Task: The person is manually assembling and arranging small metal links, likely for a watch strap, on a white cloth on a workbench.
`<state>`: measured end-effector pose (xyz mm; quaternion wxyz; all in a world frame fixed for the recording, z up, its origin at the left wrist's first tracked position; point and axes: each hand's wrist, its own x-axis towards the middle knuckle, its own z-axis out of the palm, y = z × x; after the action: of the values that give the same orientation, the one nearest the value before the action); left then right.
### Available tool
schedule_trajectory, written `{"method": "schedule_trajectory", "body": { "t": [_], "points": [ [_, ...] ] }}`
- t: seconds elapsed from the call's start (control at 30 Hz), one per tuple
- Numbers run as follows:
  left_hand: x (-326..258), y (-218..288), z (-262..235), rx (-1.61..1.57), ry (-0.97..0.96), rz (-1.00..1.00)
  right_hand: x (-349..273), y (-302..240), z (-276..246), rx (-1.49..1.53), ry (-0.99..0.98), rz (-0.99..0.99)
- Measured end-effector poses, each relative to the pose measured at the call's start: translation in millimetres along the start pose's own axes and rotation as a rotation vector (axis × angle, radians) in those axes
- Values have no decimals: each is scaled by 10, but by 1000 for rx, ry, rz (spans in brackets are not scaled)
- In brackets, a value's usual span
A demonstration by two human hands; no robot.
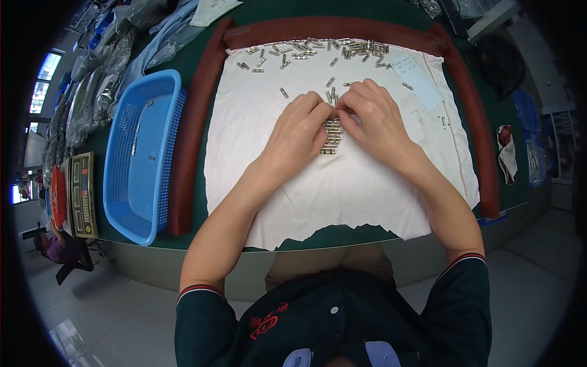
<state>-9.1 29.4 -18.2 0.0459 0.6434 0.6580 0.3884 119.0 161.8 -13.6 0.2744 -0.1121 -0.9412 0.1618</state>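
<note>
My left hand point(298, 128) and my right hand point(373, 117) meet over the middle of a white cloth point(269, 202), fingers bent and closed, fingertips almost touching. Between them lies a neat column of small shiny metal cylinders point(331, 137), set side by side. The fingertips are at the far end of this column; what they pinch, if anything, is hidden by the fingers. A few loose metal cylinders point(330, 81) lie just beyond the hands.
Many more cylinders point(370, 49) are heaped along the cloth's far edge, inside a dark red raised frame point(336, 27). A pale blue paper point(422, 85) lies at right. To the left stands a blue plastic basket point(113, 177) holding a few small pieces, beside a boxed device point(84, 196).
</note>
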Motion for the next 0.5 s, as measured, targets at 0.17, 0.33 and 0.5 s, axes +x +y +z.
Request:
{"method": "schedule_trajectory", "body": {
  "t": [0.17, 0.33, 0.5],
  "points": [
    [-42, -4, -97, 81, 43, -45, -7, -56, -112, -24, -16, 29],
    [-61, 30, -62, 175, 32, -27, -75, -140, -75, -163, -11, -52],
    [-65, 105, -60, 266, 46, -50, -38, -138, -72, -177, 34, -76]
  ]
}}
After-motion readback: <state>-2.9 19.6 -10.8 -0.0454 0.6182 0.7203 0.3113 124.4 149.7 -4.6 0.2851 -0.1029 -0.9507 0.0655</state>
